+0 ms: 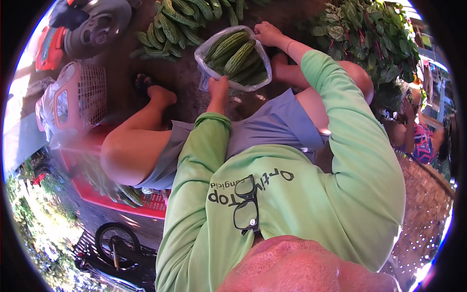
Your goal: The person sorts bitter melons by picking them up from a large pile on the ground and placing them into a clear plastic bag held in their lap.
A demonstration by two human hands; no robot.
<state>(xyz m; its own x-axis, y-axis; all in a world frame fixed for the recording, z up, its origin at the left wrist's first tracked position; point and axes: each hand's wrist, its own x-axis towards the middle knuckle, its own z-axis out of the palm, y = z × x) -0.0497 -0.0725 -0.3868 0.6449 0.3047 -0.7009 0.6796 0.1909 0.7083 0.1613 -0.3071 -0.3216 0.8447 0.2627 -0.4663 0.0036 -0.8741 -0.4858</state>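
A clear plastic bag (264, 89) full of ridged green bitter gourds (239, 57) stands in front of me between my legs, its mouth spread wide. My left hand (218, 89) pinches the near rim of the bag. At the far right corner, my right hand (267, 34) has its fingers closed on the rim. The gourds lie side by side inside, and the lower ones are hidden under those on top.
Just beyond the bag lies a heap of loose bitter gourds (177, 22). Leafy greens with reddish stems (369, 36) are piled at the far right. To my left are a pink plastic basket (92, 92), a red crate (146, 210) holding long green vegetables, and a round grey plate (99, 29). Another person (413, 134) is at the right.
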